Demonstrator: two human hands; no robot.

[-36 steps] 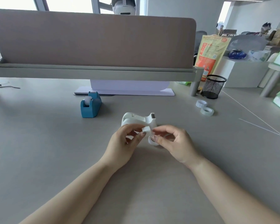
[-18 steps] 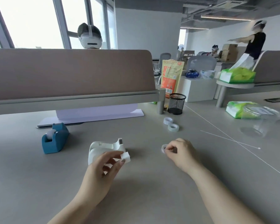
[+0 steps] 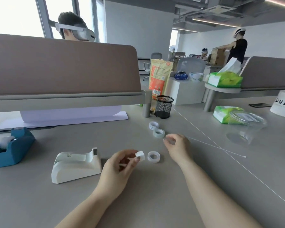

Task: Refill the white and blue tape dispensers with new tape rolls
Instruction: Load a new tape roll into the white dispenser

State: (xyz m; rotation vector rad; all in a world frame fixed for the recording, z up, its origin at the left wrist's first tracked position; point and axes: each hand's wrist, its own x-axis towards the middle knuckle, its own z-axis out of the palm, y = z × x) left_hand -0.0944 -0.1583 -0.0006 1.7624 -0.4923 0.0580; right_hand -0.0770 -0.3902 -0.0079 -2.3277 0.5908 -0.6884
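Note:
The white tape dispenser (image 3: 76, 165) stands on the grey desk with its roll slot bare. My left hand (image 3: 120, 167) pinches a small white spool (image 3: 140, 155) just right of it. A pale tape ring (image 3: 153, 156) lies flat on the desk beside the spool, touched by neither hand. My right hand (image 3: 177, 146) hovers past that ring with its fingers loosely curled and nothing seen in them, close to a clear tape roll (image 3: 158, 133) and a stack of rolls (image 3: 153, 125). The blue dispenser (image 3: 11, 147) sits at the far left with a roll in it.
A desk divider (image 3: 62, 71) and a lilac monitor base (image 3: 72, 115) close off the back. A black mesh cup (image 3: 164, 106), an orange bag (image 3: 159, 78), a clear plastic jar (image 3: 245, 127) and green tissue packs (image 3: 224, 112) stand to the right. Other people work beyond.
My right hand has let go of the tape ring, which now lies on the desk, and moved away toward the rolls. The view swung up and right; my left hand keeps the spool.

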